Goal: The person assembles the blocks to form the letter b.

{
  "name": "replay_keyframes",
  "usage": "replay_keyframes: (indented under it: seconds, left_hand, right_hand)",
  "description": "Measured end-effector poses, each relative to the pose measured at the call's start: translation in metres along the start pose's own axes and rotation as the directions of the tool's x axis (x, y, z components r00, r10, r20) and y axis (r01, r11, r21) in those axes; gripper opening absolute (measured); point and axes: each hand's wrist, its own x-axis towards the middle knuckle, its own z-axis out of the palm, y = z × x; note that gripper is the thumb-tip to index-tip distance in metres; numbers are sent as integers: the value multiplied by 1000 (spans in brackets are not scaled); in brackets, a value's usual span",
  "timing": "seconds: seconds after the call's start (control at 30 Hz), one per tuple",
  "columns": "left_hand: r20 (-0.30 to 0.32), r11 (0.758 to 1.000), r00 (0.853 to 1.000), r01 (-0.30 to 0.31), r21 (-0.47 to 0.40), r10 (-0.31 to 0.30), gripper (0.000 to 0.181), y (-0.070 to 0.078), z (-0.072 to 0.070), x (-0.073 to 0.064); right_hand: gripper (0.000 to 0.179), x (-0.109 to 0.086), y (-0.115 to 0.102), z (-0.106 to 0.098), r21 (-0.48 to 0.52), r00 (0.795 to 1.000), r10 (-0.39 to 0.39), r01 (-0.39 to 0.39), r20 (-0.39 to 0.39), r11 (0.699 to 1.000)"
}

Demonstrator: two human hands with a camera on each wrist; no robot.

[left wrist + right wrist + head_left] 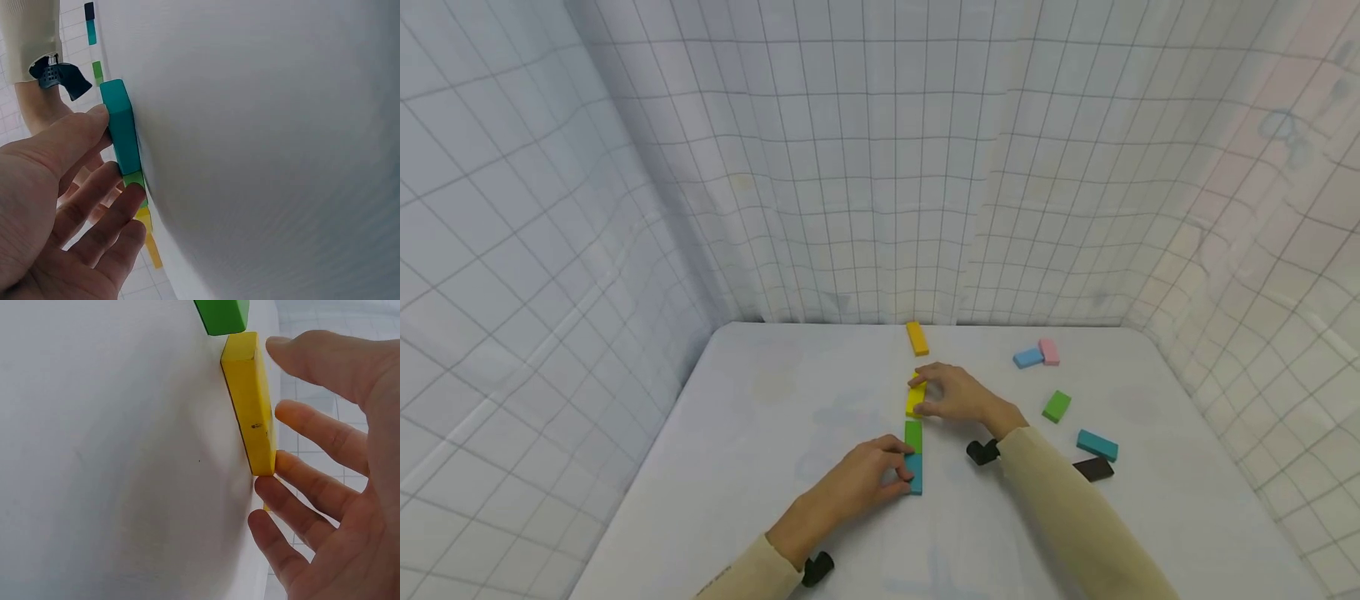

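A row of blocks runs away from me along the white table in the head view: teal block (916, 468), green block (913, 435), yellow block (914, 402). My left hand (867, 473) has thumb and fingers at the teal block (122, 128), holding it end to end against the green one. Over the yellow block (249, 400), my right hand (958, 395) has its fingers spread, fingertips at its side and far end. Its thumb (312, 359) stands apart near the end by the green block (224, 315). A narrow gap parts yellow from green.
Beyond the row, an orange-yellow block (917, 339) lies near the back edge. To the right are a light blue block (1027, 358), a pink block (1049, 352), a green block (1057, 407), a teal block (1097, 445) and a dark block (1095, 468). Checked curtains (880, 167) surround the table.
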Motion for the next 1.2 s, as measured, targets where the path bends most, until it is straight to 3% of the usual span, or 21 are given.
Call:
replay_keyframes:
  seconds: [0.57, 0.9, 1.2]
  left_hand:
    - [-3, 1000, 1000, -23, -15, 23, 4, 0, 0, 0]
    - [-15, 999, 999, -43, -23, 43, 4, -3, -1, 1]
    - [-10, 999, 1000, -14, -31, 14, 6, -1, 0, 1]
  right_hand:
    - [45, -10, 2, 5, 73, 1000, -15, 14, 23, 997]
    - [45, -9, -1, 4, 46, 999, -26, 25, 38, 999]
    - [45, -7, 0, 5, 44, 998, -35, 33, 53, 999]
